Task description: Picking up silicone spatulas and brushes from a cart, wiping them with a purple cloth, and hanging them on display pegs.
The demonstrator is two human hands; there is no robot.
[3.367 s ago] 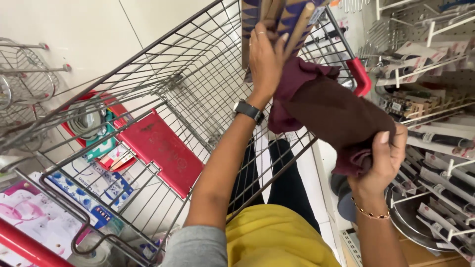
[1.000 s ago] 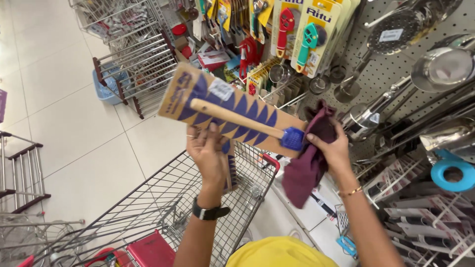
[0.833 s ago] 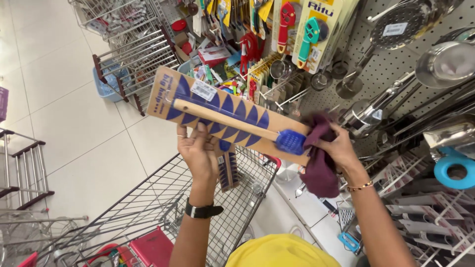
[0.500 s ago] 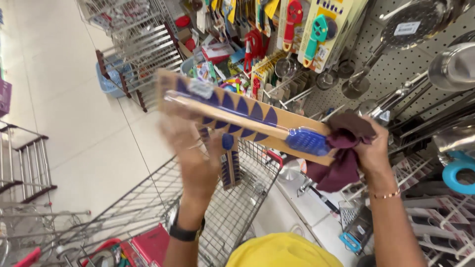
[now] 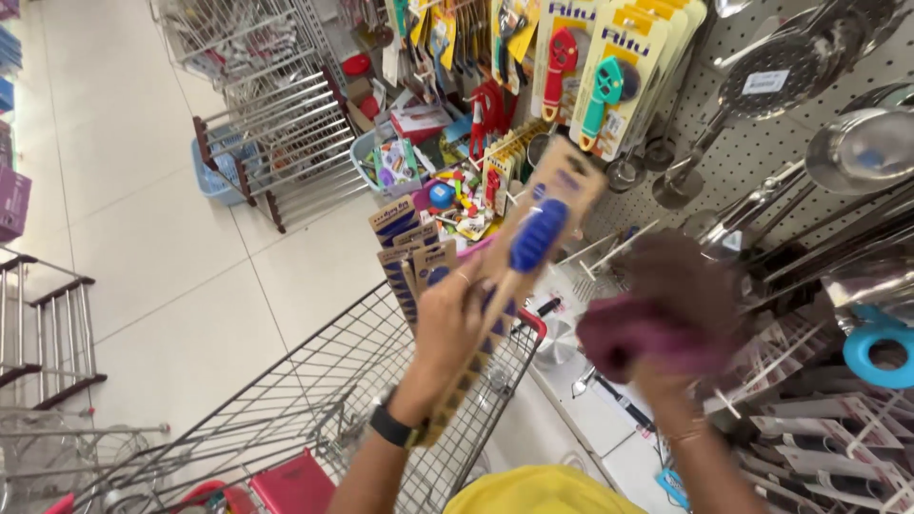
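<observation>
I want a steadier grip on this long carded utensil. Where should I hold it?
Probably the card's middle, just below the blue handle, from the left edge. The left hand already grips there; the pack runs long above and below.

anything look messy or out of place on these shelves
Yes: the bin of small colourful items below the hanging packs is a jumbled heap, pieces lying at all angles. The peg-hung utensils around it look orderly. The maroon cloth is too blurred to judge.
</observation>
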